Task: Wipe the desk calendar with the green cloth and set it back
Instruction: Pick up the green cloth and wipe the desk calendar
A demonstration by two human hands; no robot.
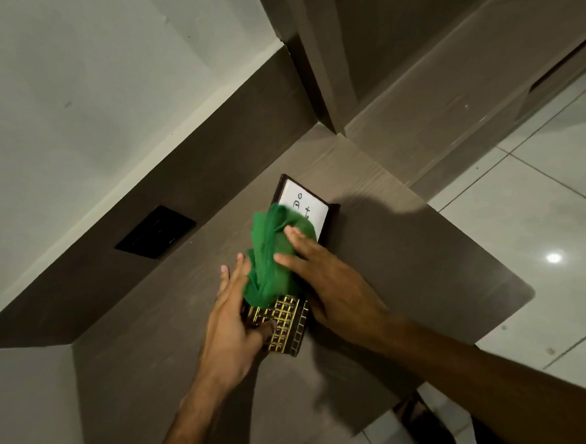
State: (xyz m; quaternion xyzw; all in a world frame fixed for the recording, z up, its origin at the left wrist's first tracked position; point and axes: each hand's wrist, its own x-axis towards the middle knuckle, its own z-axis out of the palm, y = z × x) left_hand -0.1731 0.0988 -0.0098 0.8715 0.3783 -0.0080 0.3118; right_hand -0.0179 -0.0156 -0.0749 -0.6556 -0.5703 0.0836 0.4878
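The desk calendar (283, 326) is a small dark block with a gold grid, lying on the brown desk (402, 263) near its middle. My left hand (235, 321) grips the calendar's left side, thumb across the grid. The green cloth (270, 258) is bunched over the calendar's far part. My right hand (329, 279) presses flat on the cloth with fingers spread. Most of the calendar's upper part is hidden under the cloth.
A dark-framed white card (308, 204) with handwriting stands just beyond the cloth. A black socket plate (155, 232) is set in the brown back panel to the left. The desk's right edge drops to a pale tiled floor (542, 209).
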